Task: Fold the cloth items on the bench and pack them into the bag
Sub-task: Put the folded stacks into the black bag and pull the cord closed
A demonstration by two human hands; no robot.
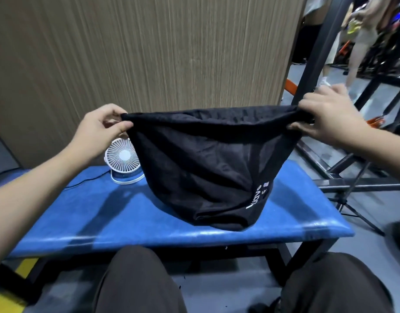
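A small white fan with its dark cord trailing to the left stands before a wood-grain panel, with a black metal frame, an orange bar, tripod legs and a standing person on the grey floor at right.

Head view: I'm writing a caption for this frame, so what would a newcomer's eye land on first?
First the black cloth, stretched wide in mid-frame between the two hands, left hand and right hand each pinching a top corner while its lower end rests on the blue bench. Next, the small white fan standing on the bench behind the cloth's left edge.
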